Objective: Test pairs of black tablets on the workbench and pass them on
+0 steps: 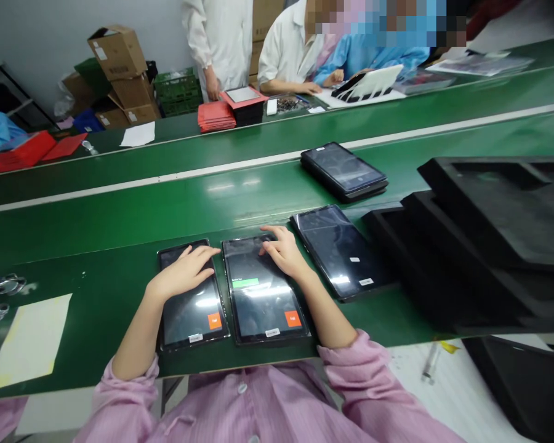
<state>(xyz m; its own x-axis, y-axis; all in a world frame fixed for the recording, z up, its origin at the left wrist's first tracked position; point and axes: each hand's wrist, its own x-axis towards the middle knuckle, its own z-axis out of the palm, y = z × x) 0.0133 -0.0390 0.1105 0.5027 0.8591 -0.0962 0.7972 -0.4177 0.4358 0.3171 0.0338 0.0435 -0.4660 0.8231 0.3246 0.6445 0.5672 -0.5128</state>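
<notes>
Two dark tablets lie side by side on the green bench in front of me. My left hand (184,269) rests over the upper part of the left tablet (184,314), its fingers stretched toward the middle one. At the top edge of the middle tablet (258,307) is my right hand (282,249), fingers apart and holding nothing. Both screens show an orange square near the lower right; the middle one also has a green bar. Just right of my right hand sits another tablet (337,249) with a dark screen and small white labels.
Stacked tablets (344,169) lie farther back. Large black foam trays (498,227) are piled at the right. A pale sheet (32,338) and clear round objects (9,284) lie at the left. People work beyond the bench, near red pouches (216,115).
</notes>
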